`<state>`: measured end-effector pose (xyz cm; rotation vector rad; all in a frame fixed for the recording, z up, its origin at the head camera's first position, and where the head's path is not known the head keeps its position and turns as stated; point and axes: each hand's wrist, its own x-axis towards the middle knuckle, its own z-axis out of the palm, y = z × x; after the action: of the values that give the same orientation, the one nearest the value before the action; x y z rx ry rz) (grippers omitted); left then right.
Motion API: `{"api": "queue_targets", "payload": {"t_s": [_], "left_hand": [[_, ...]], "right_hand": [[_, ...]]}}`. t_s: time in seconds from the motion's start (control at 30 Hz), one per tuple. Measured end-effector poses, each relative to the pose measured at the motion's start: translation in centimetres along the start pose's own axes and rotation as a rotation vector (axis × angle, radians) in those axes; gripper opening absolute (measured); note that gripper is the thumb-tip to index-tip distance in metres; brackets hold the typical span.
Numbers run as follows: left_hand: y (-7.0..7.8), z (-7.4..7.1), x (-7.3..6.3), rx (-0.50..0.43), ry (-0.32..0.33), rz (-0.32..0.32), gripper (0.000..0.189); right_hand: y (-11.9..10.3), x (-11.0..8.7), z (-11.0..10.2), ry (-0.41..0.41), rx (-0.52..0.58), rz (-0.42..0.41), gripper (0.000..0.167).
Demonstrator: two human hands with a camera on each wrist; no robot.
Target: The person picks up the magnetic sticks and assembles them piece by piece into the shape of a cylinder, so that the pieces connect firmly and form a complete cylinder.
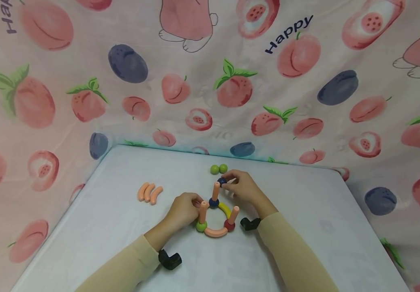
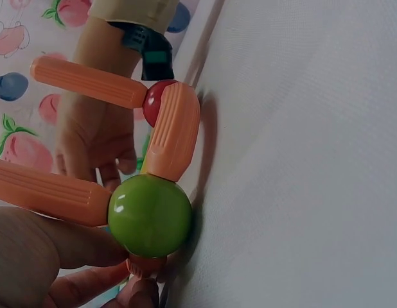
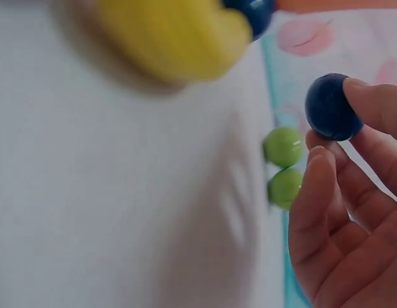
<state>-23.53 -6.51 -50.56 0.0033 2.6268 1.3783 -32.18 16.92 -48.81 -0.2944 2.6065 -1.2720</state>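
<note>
A small toy frame has a green ball, a red ball and a dark blue ball as corners. A front orange curved stick and a yellow curved stick link them, and an orange stick stands up from each ball. My left hand pinches an orange piece beside the green ball, mostly hidden by the fingers. Between thumb and fingertips, my right hand holds a loose dark blue ball near the top of the rear upright stick; contact between them cannot be told.
Two loose green balls lie behind the frame, close to the right hand. Three orange curved sticks are on the white table at the left. A fruit-printed cloth hangs along the back and sides.
</note>
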Motion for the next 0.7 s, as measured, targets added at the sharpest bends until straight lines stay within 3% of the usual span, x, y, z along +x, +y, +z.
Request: {"api": "queue_targets", "payload": {"t_s": [0.3,0.7], "left_hand": [[-0.1,0.0,-0.2,0.003,0.010,-0.001,0.016],[0.1,-0.1,-0.5,0.023,0.021,-0.007,0.020]], "right_hand": [[-2.6,-1.5,-1.5,0.060,0.141,-0.138,0.032],[-5.6,-3.3,-1.7,-0.008,0.165,-0.256,0.029]]}}
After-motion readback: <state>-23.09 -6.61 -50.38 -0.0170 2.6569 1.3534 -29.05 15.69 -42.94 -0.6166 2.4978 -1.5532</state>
